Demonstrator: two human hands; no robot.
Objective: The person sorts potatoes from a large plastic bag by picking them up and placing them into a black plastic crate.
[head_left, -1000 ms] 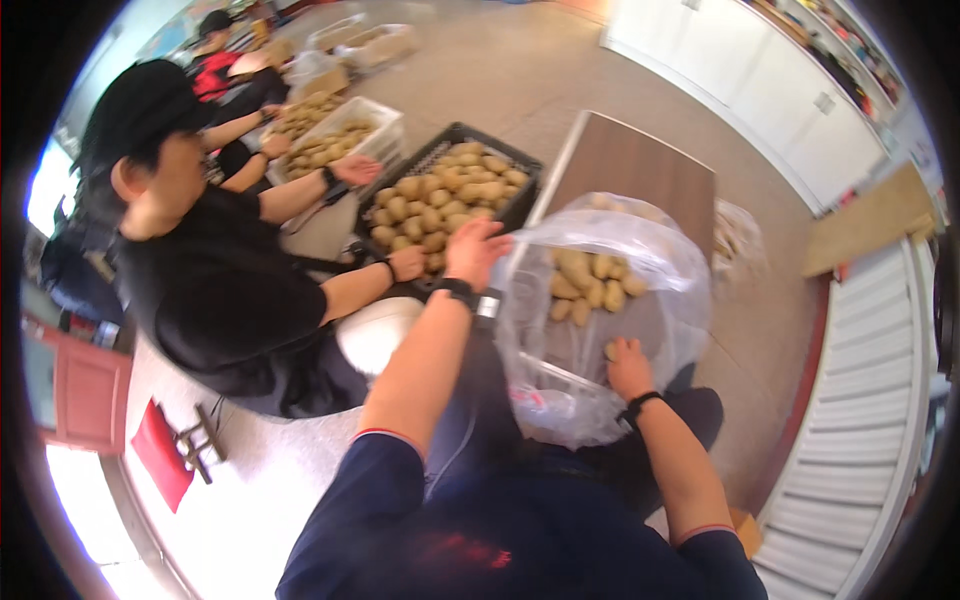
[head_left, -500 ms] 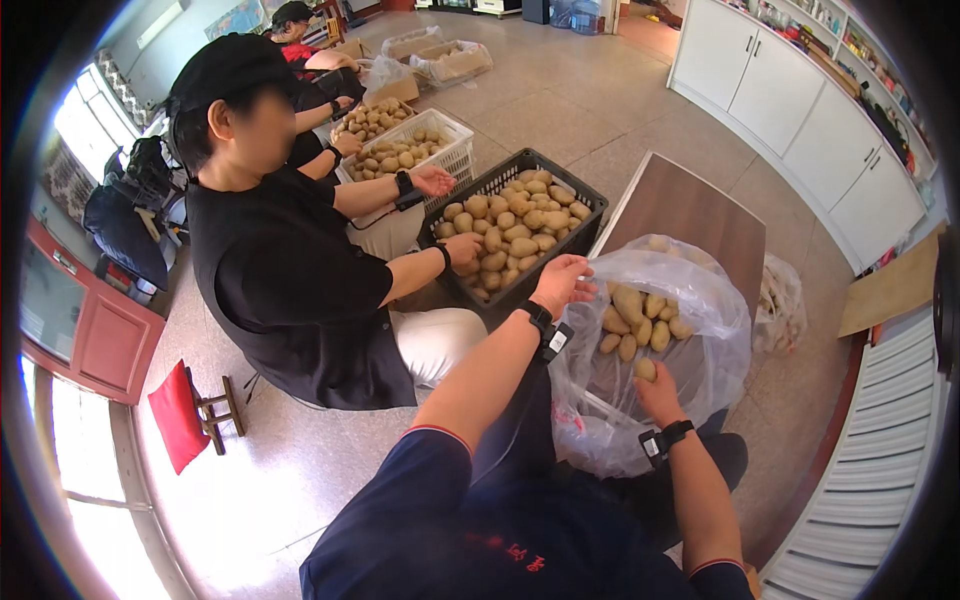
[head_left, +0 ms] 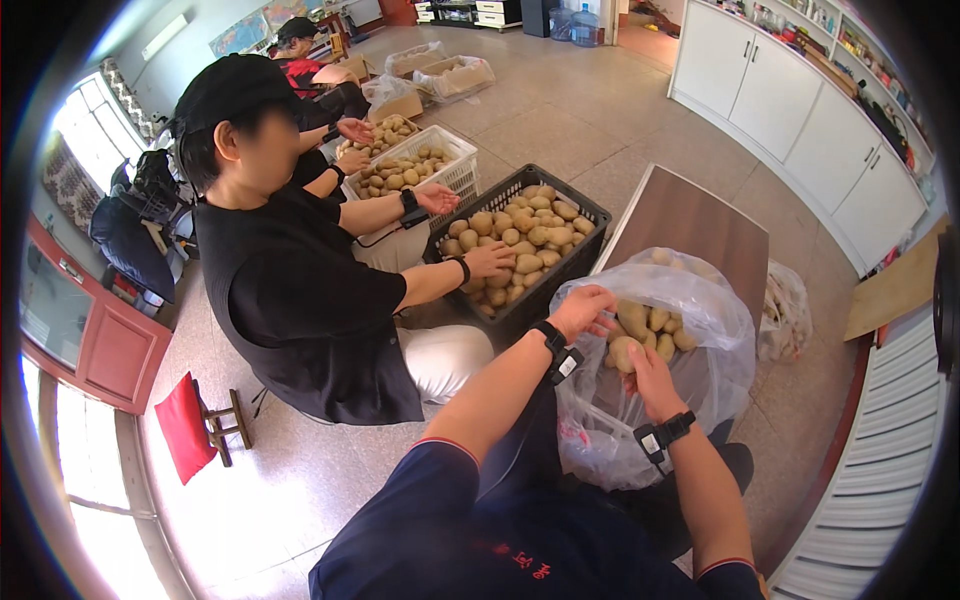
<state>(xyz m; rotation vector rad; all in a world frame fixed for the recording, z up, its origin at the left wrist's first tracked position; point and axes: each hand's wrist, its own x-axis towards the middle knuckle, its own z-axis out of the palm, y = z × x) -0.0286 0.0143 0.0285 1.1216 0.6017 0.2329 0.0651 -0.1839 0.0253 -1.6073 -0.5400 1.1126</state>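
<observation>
Left hand (head_left: 582,310) best keeps pinching the clear bag (head_left: 690,400) rim wide while right hand (head_left: 645,372) lowers its gripped potato (head_left: 620,352) in.

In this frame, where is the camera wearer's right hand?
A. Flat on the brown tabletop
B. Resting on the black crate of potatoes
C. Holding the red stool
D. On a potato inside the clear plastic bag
D: the right hand is on a potato within the clear plastic bag, while the left hand grips the bag's rim; the black crate is worked by another person.
</observation>
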